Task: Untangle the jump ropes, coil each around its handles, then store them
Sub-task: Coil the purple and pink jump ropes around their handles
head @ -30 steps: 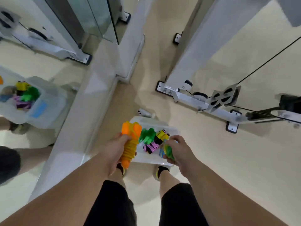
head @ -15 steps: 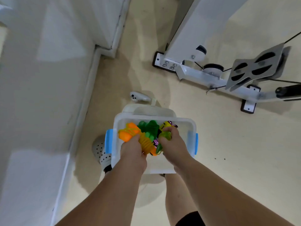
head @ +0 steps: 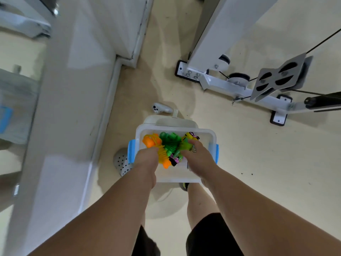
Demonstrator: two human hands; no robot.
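Note:
A white storage box [head: 204, 134] with blue side latches stands on the floor below me. Inside lie several coiled jump ropes: an orange one [head: 156, 146], a dark green one [head: 170, 142], a light green one [head: 184, 145], and a yellow and a pink-black one [head: 191, 135] at the far right. My left hand [head: 146, 158] is inside the box, closed on the orange coiled rope. My right hand [head: 196, 157] presses on the light green rope, fingers curled around it.
A white controller [head: 160, 108] lies on the floor just beyond the box. A white gym machine base [head: 230, 84] with cables and a pulley plate stands at the right. A white wall ledge [head: 73, 108] runs along the left. A perforated shoe [head: 121, 161] shows left of the box.
Both hands have come down from above the box into it, carrying the orange and light green ropes among the others. The camera has tilted down closer to the box.

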